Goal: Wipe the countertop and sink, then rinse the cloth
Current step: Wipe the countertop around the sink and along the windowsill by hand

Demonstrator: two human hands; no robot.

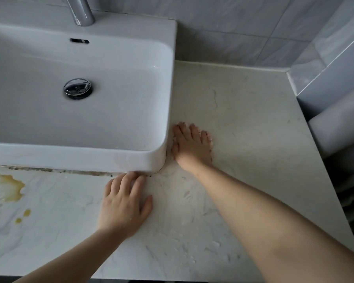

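On my screen, both hands lie on the pale marble countertop point(243, 119), near the front right corner of the white sink point(70, 158). The left hand point(124, 203) is flat on the stone with straight, slightly spread fingers. It holds nothing, and its fingertips reach the base of the sink at the rounded corner. The right hand point(192, 146) is also flat and presses down with straight fingers held close together, just beside the sink's right wall. I cannot tell if it touches the wall, and I cannot tell if a cloth is under this palm. The surface around both hands looks wet and streaked. A yellow stain point(8, 186) with some small drops sits on the countertop far to the left, near the sink's front. Dark grime point(49, 170) runs along the seam under the sink. Inside the basin I see the chrome drain point(78, 88), and the faucet point(80, 11) stands above it.
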